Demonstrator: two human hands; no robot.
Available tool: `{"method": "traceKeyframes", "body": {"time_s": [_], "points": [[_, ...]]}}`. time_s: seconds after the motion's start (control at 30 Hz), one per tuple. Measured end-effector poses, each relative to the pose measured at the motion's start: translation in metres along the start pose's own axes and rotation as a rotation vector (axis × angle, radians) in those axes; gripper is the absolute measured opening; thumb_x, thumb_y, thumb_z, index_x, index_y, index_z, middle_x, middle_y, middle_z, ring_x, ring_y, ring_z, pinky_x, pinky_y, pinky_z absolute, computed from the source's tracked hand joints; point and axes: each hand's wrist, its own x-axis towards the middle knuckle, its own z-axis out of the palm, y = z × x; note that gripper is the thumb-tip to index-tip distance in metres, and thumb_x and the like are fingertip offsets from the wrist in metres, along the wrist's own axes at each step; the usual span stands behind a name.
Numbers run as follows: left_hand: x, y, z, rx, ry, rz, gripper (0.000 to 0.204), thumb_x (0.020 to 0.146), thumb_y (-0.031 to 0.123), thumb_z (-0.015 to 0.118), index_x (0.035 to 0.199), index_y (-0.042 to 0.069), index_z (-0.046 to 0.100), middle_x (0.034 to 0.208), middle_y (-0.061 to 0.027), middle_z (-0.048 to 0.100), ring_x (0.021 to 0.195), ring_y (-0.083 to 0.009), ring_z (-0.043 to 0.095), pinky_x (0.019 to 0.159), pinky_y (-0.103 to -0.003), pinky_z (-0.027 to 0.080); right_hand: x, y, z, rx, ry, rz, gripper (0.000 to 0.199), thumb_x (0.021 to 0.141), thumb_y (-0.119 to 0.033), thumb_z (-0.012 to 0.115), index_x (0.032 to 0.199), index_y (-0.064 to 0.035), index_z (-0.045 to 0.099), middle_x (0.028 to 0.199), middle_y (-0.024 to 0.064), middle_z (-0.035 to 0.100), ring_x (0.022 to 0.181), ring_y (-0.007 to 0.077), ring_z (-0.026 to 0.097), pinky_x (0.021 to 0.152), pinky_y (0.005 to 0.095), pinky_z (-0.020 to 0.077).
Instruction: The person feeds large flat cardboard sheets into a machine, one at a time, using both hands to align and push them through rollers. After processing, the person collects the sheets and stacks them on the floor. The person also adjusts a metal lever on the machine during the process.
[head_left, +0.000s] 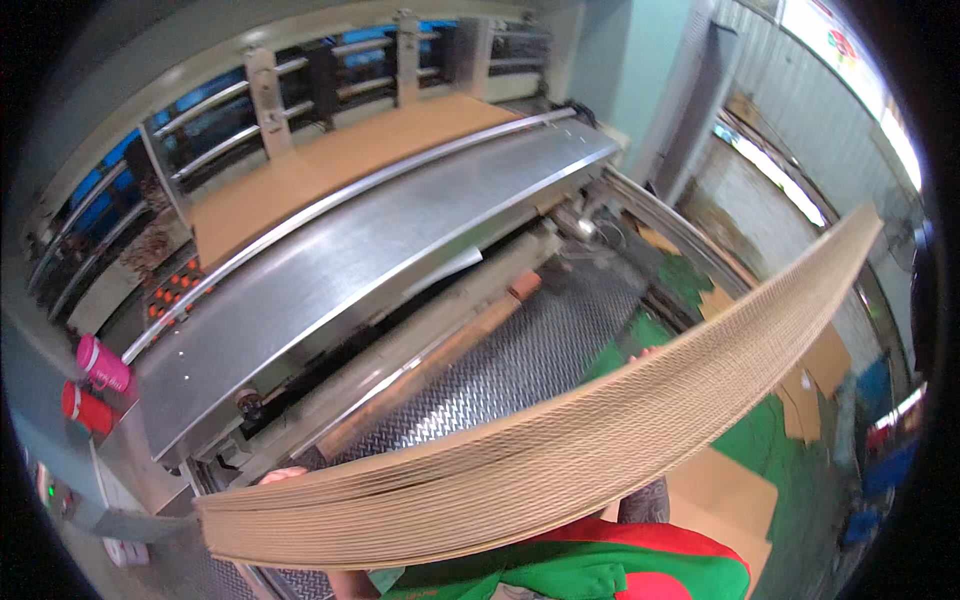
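Observation:
A thick, wide stack of corrugated cardboard sheets spans the view in front of my body, its layered edges facing me and its right end raised higher. My left hand grips the stack near its left end; only the fingers show over the far edge. Farther right, fingertips of my right hand curl over that same far edge. The stack covers the rest of both hands. In several places near the left, thin gaps run between the upper layers.
Beyond the stack stands a machine with a long steel table. A brown cardboard sheet lies behind its metal bar. Pink and red cups are at the left. Diamond-plate flooring lies below; loose cardboard pieces are at the right.

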Motion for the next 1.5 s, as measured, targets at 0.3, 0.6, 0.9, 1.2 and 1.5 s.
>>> {"method": "traceKeyframes", "body": {"time_s": [0.3, 0.6, 0.9, 1.2, 1.5], "points": [[0.038, 0.109, 0.146, 0.166, 0.562, 0.517, 0.092, 0.101, 0.075, 0.051, 0.165, 0.009, 0.038, 0.166, -0.011, 0.045, 0.151, -0.0314, 0.044, 0.125, -0.05, 0.035, 0.168, 0.233, 0.188, 0.056, -0.306, 0.62, 0.08, 0.103, -0.071, 0.056, 0.156, -0.0103, 0.051, 0.158, 0.0093, 0.057, 0.142, 0.0301, 0.054, 0.121, 0.0483, 0.0419], [0.083, 0.216, 0.222, 0.126, 0.712, 0.781, 0.088, 0.104, 0.074, 0.046, 0.164, 0.009, 0.039, 0.166, -0.0111, 0.044, 0.151, -0.0311, 0.044, 0.124, -0.051, 0.036, 0.128, 0.331, 0.223, 0.076, -0.587, 1.041, 0.088, 0.103, -0.081, 0.039, 0.166, -0.0191, 0.04, 0.163, 0.0045, 0.052, 0.147, 0.0303, 0.051, 0.117, 0.0545, 0.043], [0.254, 0.269, 0.12, 0.142, 0.388, 0.672, 0.082, 0.107, 0.07, 0.042, 0.164, 0.011, 0.04, 0.167, -0.0101, 0.044, 0.151, -0.0308, 0.044, 0.124, -0.052, 0.037, 0.12, 0.3, 0.281, -0.909, -0.878, 0.305, 0.109, 0.094, -0.052, 0.079, 0.166, 0.0074, 0.023, 0.169, 0.0259, 0.034, 0.157, 0.0366, 0.035, 0.128, 0.0517, 0.0327], [0.406, 0.141, -0.002, 0.28, 0.099, 0.472, 0.083, 0.11, 0.07, 0.038, 0.166, 0.01, 0.037, 0.168, -0.0083, 0.042, 0.152, -0.027, 0.042, 0.126, -0.045, 0.031, 0.119, 0.281, 0.571, -1.1, -1.179, -1.444, 0.062, 0.102, -0.05, 0.062, 0.151, -0.0113, 0.057, 0.16, 0.0146, 0.053, 0.154, 0.033, 0.044, 0.127, 0.0578, 0.0281], [0.418, 0.116, -0.037, 0.207, -0.064, 0.399, 0.092, 0.106, 0.074, 0.045, 0.168, 0.006, 0.032, 0.171, -0.0089, 0.037, 0.155, -0.0261, 0.035, 0.129, -0.045, 0.025, 0.118, 0.318, 0.625, -1.99, -1.599, -0.698, 0.072, 0.111, -0.063, 0.031, 0.162, -0.0147, 0.049, 0.166, 0.0145, 0.049, 0.153, 0.0331, 0.045, 0.127, 0.0414, 0.0355]]}}
